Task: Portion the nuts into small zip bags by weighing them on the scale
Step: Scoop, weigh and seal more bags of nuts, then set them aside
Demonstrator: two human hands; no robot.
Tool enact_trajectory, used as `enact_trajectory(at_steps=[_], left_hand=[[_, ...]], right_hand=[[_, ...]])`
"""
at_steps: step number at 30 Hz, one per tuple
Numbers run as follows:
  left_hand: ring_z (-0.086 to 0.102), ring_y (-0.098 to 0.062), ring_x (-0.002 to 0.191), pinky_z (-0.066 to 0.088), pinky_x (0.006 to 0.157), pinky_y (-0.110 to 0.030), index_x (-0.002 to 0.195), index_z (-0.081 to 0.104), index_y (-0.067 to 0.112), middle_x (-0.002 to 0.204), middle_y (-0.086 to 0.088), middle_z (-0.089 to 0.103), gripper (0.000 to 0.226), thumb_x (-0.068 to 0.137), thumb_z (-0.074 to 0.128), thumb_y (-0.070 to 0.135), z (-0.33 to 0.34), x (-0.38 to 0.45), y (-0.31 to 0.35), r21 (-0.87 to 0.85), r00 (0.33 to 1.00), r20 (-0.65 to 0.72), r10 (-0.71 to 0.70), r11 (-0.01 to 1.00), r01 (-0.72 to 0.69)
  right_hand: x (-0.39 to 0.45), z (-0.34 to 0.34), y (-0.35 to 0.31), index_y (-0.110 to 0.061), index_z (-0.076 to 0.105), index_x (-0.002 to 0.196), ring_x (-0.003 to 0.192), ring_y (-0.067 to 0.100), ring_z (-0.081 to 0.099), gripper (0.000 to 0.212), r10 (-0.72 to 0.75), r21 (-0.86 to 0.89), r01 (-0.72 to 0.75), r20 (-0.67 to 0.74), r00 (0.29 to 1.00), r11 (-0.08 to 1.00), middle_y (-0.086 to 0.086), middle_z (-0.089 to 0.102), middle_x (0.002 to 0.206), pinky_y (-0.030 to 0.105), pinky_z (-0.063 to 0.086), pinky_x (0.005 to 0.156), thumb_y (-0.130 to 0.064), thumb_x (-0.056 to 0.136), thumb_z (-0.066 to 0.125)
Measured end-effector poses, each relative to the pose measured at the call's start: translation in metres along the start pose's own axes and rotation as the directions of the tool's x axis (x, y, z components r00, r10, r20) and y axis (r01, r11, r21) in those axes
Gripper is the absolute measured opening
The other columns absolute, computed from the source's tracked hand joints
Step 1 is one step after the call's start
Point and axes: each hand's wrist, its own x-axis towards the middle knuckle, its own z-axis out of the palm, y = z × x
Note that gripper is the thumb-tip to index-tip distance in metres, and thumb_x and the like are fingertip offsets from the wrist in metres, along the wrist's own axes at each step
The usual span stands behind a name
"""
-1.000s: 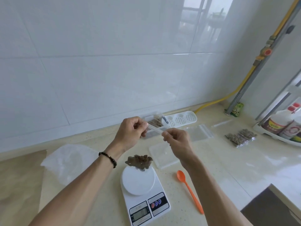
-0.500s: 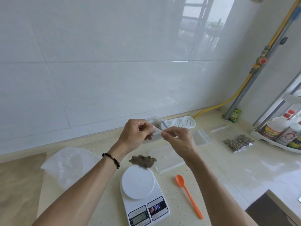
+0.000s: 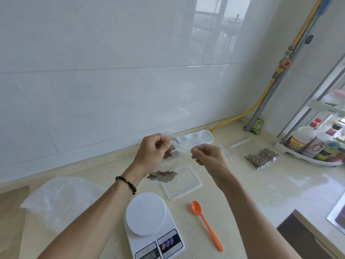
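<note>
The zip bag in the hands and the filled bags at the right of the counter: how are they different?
The zip bag in the hands is held up in the air, both hands pinching its top edge; the filled bags lie flat on the counter.
The held bag hangs alone, its nuts bunched at the bottom; the filled bags lie as a pair, side by side, nuts spread through them.
Both are small clear bags with brown nuts inside.

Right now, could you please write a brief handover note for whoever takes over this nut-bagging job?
Left hand and right hand each pinch an end of the small zip bag, held above the counter with nuts hanging in it.
Scale platform is bare; orange spoon lies to its right.
Done: two filled bags lie far right.
Left: finish sealing this bag, then weigh more portions.
</note>
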Motion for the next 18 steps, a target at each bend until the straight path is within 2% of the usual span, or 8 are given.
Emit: enact_trajectory(at_steps=[3,6,9,11,13,15,18], left_hand=[[0.067,-0.012,0.064,0.056,0.065,-0.025,0.080,0.066,0.006,0.069,-0.003,0.067,0.015,0.093,0.062,0.011,0.019,0.013,-0.002,0.018,0.993,0.112,-0.031,0.999,0.030],[0.065,-0.010,0.061,0.053,0.061,-0.022,0.085,0.068,0.004,0.069,-0.003,0.068,0.012,0.092,0.065,0.013,0.049,0.032,-0.003,0.103,0.989,0.144,-0.013,0.995,-0.002],[0.063,-0.012,0.057,0.053,0.060,-0.023,0.079,0.067,0.004,0.063,-0.002,0.065,0.014,0.091,0.065,0.010,0.084,0.057,-0.004,0.076,0.994,0.105,-0.009,0.997,0.001],[0.064,-0.014,0.058,0.055,0.061,-0.024,0.080,0.067,0.000,0.064,-0.003,0.065,0.014,0.091,0.066,0.008,0.112,0.076,-0.005,0.033,0.995,0.098,-0.026,0.999,0.023],[0.065,-0.015,0.059,0.054,0.060,-0.023,0.082,0.066,-0.002,0.065,-0.004,0.066,0.014,0.091,0.065,0.008,0.144,0.096,-0.008,-0.007,0.993,0.102,-0.059,0.998,0.060],[0.067,-0.016,0.061,0.055,0.060,-0.024,0.080,0.066,0.001,0.065,-0.003,0.067,0.013,0.091,0.065,0.009,0.178,0.119,-0.015,-0.062,0.990,0.097,-0.098,0.993,0.104],[0.068,-0.018,0.063,0.057,0.064,-0.028,0.077,0.068,0.005,0.064,-0.004,0.068,0.014,0.090,0.066,0.009,0.233,0.154,-0.029,-0.122,0.984,0.073,-0.165,0.977,0.173]], right_hand=[[0.011,-0.022,0.012,-0.009,0.068,0.073,0.058,0.010,0.045,0.020,0.007,-0.106,-0.012,-0.050,0.999,0.994,0.001,0.057,0.064,0.021,0.038,0.055,-0.011,0.092,0.065],[0.028,-0.042,0.019,-0.011,0.064,0.069,0.048,0.002,0.039,0.025,-0.019,-0.153,0.009,-0.068,0.998,0.988,0.000,0.051,0.062,0.011,0.033,0.046,-0.011,0.093,0.062],[0.047,-0.072,0.031,-0.006,0.068,0.078,0.057,0.003,0.053,0.016,-0.019,-0.018,0.018,-0.095,0.995,1.000,-0.001,0.062,0.066,0.014,0.044,0.057,-0.015,0.092,0.067],[0.063,-0.100,0.048,-0.003,0.067,0.095,0.069,0.009,0.064,0.024,0.010,0.097,-0.010,-0.002,1.000,0.995,0.004,0.071,0.078,0.018,0.047,0.065,-0.026,0.089,0.071],[0.082,-0.130,0.073,-0.010,0.064,0.107,0.083,0.014,0.070,0.039,0.094,0.067,-0.104,0.143,0.985,0.992,0.005,0.074,0.091,0.017,0.047,0.069,-0.037,0.081,0.073],[0.102,-0.159,0.105,-0.012,0.066,0.105,0.088,0.015,0.069,0.039,0.168,-0.017,-0.169,0.217,0.962,0.986,0.004,0.073,0.093,0.020,0.048,0.074,-0.034,0.076,0.077],[0.127,-0.209,0.155,-0.013,0.070,0.091,0.081,0.019,0.065,0.014,0.228,-0.072,-0.219,0.154,0.961,0.973,0.006,0.071,0.086,0.037,0.048,0.079,-0.014,0.079,0.077]])
